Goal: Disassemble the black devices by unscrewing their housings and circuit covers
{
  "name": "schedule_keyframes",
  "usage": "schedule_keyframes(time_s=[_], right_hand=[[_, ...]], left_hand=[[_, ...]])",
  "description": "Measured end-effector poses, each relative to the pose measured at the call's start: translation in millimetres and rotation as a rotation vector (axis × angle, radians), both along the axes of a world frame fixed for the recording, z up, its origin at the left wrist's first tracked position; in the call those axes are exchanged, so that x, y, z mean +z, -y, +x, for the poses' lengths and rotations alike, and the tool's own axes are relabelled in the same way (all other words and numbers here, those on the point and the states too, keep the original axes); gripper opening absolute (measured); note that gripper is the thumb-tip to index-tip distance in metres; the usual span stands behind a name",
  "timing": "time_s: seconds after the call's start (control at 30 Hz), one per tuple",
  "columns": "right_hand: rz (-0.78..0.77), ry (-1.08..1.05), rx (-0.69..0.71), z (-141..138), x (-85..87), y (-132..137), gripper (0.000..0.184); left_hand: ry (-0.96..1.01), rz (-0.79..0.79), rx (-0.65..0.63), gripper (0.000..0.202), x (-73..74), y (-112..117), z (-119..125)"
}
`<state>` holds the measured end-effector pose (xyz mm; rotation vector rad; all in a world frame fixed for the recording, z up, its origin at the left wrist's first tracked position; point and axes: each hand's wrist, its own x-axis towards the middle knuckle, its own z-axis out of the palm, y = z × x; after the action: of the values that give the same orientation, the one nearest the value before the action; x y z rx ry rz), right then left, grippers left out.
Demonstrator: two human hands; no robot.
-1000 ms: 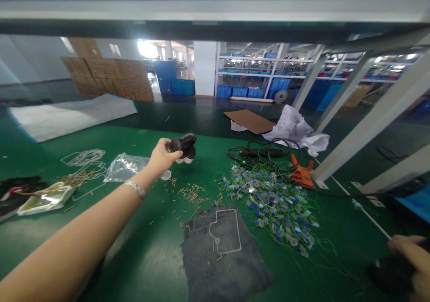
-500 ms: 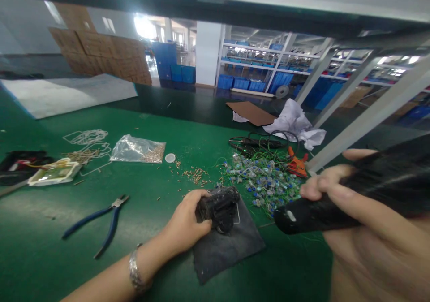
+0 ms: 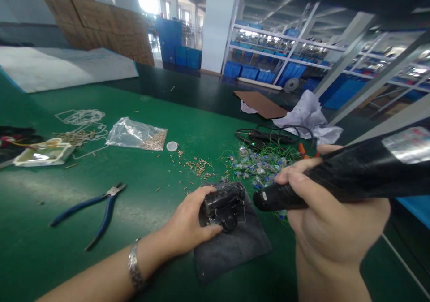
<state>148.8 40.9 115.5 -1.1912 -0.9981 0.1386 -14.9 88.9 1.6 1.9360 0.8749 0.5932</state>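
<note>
On a dark grey cloth (image 3: 235, 257), my left hand (image 3: 191, 221) grips a black plastic housing (image 3: 224, 205) by its left end, thumb in front and fingers behind. My right hand (image 3: 322, 208) is wrapped round a thick black electric screwdriver (image 3: 356, 167) with a silver label. Its nose points left, close to the right side of the housing; I cannot make out a bit at the tip. Small copper-coloured screws (image 3: 199, 166) lie scattered behind the housing. Behind my right hand is a heap of small clear and blue parts with green wires (image 3: 258, 165).
Blue-handled pliers (image 3: 109, 208) lie open at the left. Further back are a clear bag of screws (image 3: 143, 136), a small white disc (image 3: 172, 146) and a white tray (image 3: 45, 152). Brown cardboard (image 3: 262, 104) and crumpled white paper (image 3: 309, 114) lie at the back right.
My right hand has brought the screwdriver leftward, nearer to the housing. My left hand still holds the housing on the cloth. The camera view has tilted down and shifted somewhat.
</note>
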Motion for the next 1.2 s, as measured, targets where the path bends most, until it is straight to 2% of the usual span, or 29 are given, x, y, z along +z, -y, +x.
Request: schedule_keyframes(time_s=[0.13,0.27,0.53,0.67,0.8,0.9,1.0,1.1,1.2], right_hand=[[0.016,-0.047,0.029,0.6,-7.6,-5.5,0.034],[0.017,-0.039,0.016,3.0,-14.3,-13.3,0.030],[0.042,-0.067,0.046,7.9,-11.7,-18.4,0.025],[0.094,-0.094,0.083,5.2,-5.4,-16.0,0.024],[0.183,-0.096,0.064,5.8,8.1,-1.7,0.025],[0.125,-0.123,0.148,2.4,13.5,14.4,0.034],[0.063,-0.121,0.263,-12.9,10.6,25.3,0.038],[-0.033,-0.135,0.302,-33.1,4.2,26.4,0.037],[-0.041,-0.130,0.324,-44.9,-1.3,21.4,0.035]], left_hand=[[-0.011,0.025,0.008,0.063,-1.9,0.5,0.7],[-0.036,0.074,0.003,0.060,-1.4,0.3,3.8],[-0.040,0.108,-0.005,0.056,1.7,1.4,5.5],[-0.015,0.098,-0.014,0.075,-4.6,2.4,3.0],[-0.003,0.051,0.017,0.095,-10.4,4.1,2.2],[0.004,0.074,0.024,0.093,-12.6,4.7,3.0],[0.017,0.115,0.022,0.088,-13.0,4.7,3.8],[0.028,0.156,0.026,0.081,-12.0,4.6,4.2],[0.046,0.177,0.023,0.074,-11.1,4.1,4.4]])
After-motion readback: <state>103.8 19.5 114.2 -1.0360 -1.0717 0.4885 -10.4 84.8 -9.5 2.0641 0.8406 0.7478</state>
